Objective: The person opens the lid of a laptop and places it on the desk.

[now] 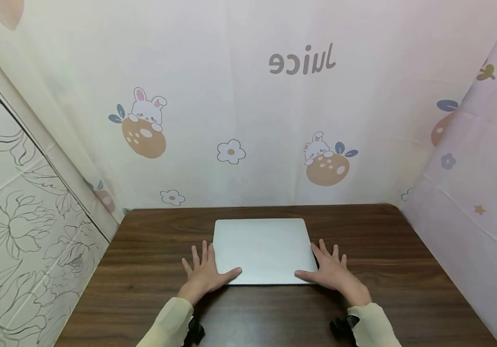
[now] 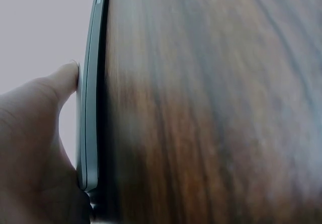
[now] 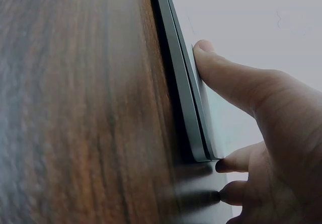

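A closed silver laptop [image 1: 261, 250] lies flat on the wooden table [image 1: 153, 270], its thin front edge facing me. At its near left corner is my left hand [image 1: 205, 274], fingers spread and straight beside the left side, thumb on the lid by the front edge. My right hand [image 1: 332, 271] mirrors this at the near right corner, thumb over the lid. In the left wrist view the thumb [image 2: 63, 80] meets the laptop's front edge [image 2: 92, 103]. The right wrist view shows the thumb [image 3: 226, 75] on the lid and fingertips [image 3: 227, 164] right at the corner.
A pale curtain [image 1: 231, 106] with rabbit and flower prints hangs behind the table. Another printed curtain [image 1: 474, 231] borders the right side, and a flower-line panel [image 1: 18, 231] stands on the left. Dark wrist straps with cameras [image 1: 194, 331] sit below both hands.
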{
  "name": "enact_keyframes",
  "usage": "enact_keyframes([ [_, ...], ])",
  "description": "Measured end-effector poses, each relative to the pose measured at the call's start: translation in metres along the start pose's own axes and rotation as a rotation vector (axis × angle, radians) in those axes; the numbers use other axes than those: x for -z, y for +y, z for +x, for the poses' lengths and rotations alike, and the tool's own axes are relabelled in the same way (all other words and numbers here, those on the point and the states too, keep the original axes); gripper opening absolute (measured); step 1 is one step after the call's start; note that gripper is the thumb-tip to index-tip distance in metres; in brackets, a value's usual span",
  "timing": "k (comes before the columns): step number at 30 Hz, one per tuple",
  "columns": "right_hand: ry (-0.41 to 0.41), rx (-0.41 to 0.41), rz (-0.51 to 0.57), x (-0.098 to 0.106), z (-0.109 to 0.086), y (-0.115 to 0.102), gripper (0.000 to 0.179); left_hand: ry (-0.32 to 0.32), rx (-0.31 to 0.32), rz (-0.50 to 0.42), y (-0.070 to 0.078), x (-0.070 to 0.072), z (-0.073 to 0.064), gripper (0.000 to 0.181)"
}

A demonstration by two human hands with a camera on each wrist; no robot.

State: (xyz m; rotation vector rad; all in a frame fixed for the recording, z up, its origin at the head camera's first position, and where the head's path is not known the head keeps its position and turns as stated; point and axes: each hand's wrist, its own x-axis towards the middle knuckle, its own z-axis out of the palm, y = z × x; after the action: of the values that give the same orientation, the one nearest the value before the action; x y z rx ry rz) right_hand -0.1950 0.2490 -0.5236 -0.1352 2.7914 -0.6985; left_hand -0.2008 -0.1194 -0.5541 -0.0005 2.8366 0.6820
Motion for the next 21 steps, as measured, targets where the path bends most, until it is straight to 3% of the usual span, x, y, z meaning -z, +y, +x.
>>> enact_keyframes([
  [9, -0.015, 0.003, 0.014, 0.001, 0.0026, 0.0038, 0.117, 0.002, 0.009, -0.02, 0.0065, 0.0016, -0.0042, 0.133],
  [15, -0.041, 0.008, 0.013, 0.0024, 0.0046, 0.0004, 0.118, -0.003, 0.032, -0.013, 0.0009, 0.0009, -0.0044, 0.135],
  [21, -0.06, -0.009, 0.011, 0.0051, 0.0043, 0.0005, 0.122, 0.007, 0.002, -0.034, -0.0011, -0.0002, -0.0026, 0.132],
])
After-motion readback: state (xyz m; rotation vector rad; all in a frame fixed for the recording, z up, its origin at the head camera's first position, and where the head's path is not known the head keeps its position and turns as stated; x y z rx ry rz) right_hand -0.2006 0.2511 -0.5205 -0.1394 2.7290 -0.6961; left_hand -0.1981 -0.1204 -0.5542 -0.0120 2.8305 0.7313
